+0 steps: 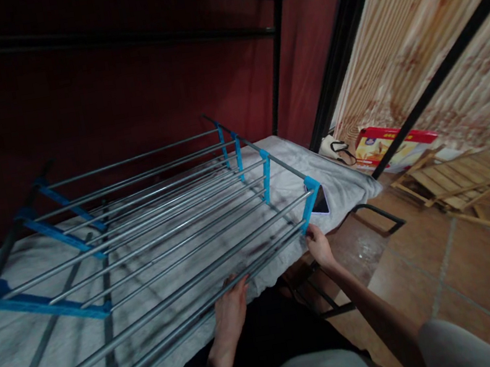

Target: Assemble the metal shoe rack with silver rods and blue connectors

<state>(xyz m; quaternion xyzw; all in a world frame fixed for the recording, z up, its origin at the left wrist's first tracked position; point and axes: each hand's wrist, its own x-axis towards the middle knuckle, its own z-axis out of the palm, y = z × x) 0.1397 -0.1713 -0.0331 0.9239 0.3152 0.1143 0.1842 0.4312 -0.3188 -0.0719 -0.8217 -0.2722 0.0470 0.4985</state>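
Observation:
A rack of grey metal tubes (167, 312) and blue plastic brackets lies on a grey sheet over a bed. My left hand (232, 308) is closed around the lower front tube (275, 248), near the bed's edge. At the front right corner, my right hand (320, 247) pinches the lower end of a blue bracket (309, 203), where that tube meets it. The fingertips of both hands are partly hidden. Further brackets (267, 176) join the tubes along the right side, and others (45, 308) do so at the left.
A phone or tablet (320, 201) lies on the sheet behind the corner bracket. Black bed-frame posts (276, 72) stand behind and to the right. On the tiled floor are a red and yellow box (384, 147), a white bag (333, 148) and a folded wooden item (464, 175).

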